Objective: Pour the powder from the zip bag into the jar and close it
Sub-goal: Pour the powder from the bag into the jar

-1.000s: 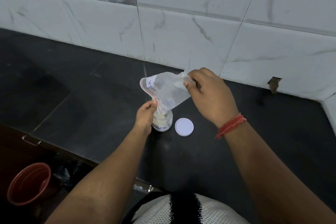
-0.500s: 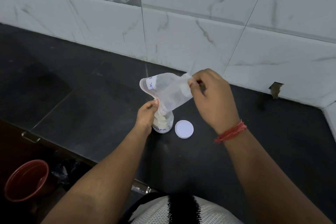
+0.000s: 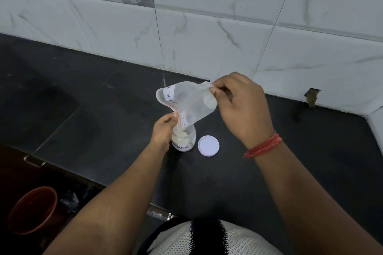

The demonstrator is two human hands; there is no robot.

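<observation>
A clear zip bag (image 3: pixel 187 103) with a pink zip edge and a white label hangs tilted, mouth down, over a small open jar (image 3: pixel 184 139) on the black counter. Pale powder lies inside the jar, which carries a handwritten label. My left hand (image 3: pixel 163 128) pinches the bag's mouth edge right beside the jar's opening. My right hand (image 3: pixel 240 109) holds the bag's raised bottom corner, up and to the right. The white round lid (image 3: pixel 208 145) lies flat on the counter just right of the jar.
The black stone counter (image 3: pixel 103 114) meets a white tiled wall (image 3: pixel 207 37) at the back. Below the counter's front edge on the left stands a reddish-brown bucket (image 3: pixel 33 209). A small hole (image 3: pixel 312 97) shows in the wall at the right.
The bag, jar and both hands keep almost the same pose. The bag looks slightly more slack and emptied.
</observation>
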